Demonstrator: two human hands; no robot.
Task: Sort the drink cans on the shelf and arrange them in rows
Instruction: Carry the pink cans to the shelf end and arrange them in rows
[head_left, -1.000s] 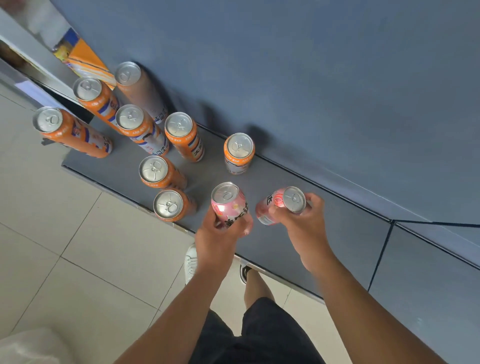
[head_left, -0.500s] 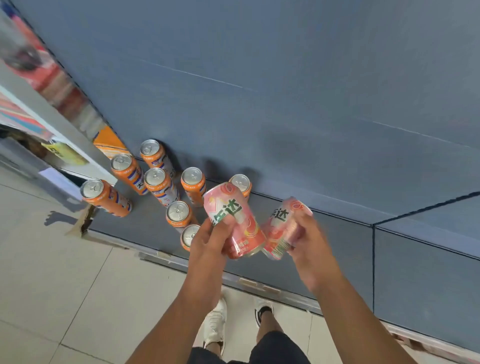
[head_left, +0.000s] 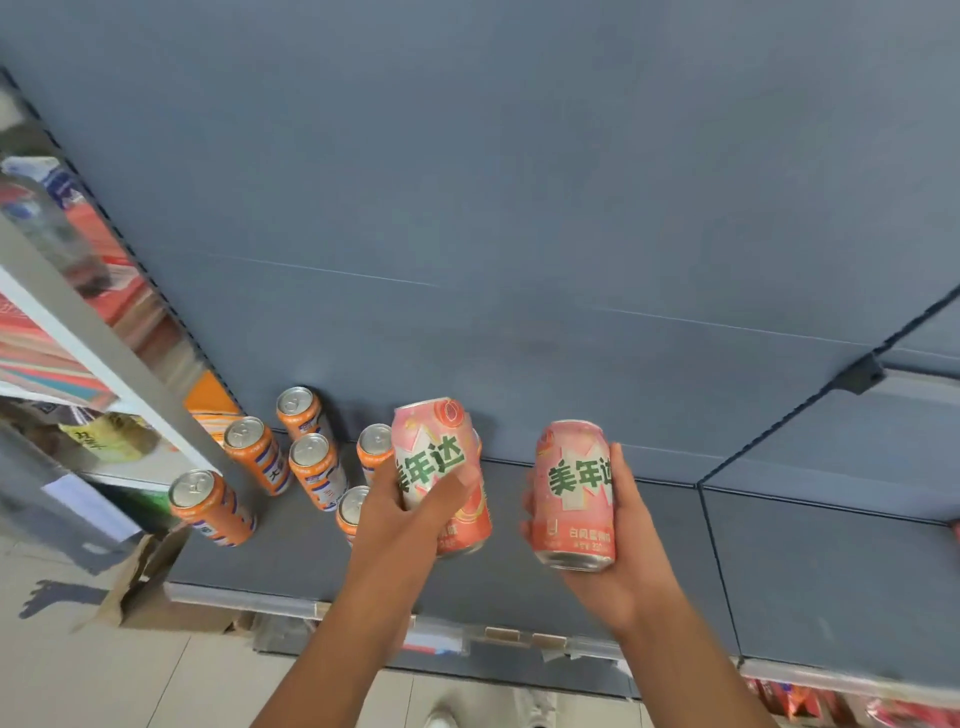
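Observation:
Each of my hands holds a pink can with green lettering, lifted above the grey shelf (head_left: 649, 561). My left hand (head_left: 405, 525) grips one pink can (head_left: 434, 457) from below and behind, tilted slightly. My right hand (head_left: 618, 540) grips the other pink can (head_left: 574, 493) upright, about a can's width to the right. Several orange cans (head_left: 311, 467) stand on the shelf's left part, one (head_left: 210, 506) nearest the front left. One orange can (head_left: 353, 512) is partly hidden behind my left hand.
A grey back panel (head_left: 519, 234) rises behind the shelf. A neighbouring rack (head_left: 67, 332) with packaged goods stands at the left. Torn cardboard (head_left: 140, 587) lies on the tiled floor by the shelf's left corner. The shelf's right part is bare.
Both hands have lifted their pink cans off the shelf and raised them. The two cans have moved apart, the right one now upright. The view has tilted up.

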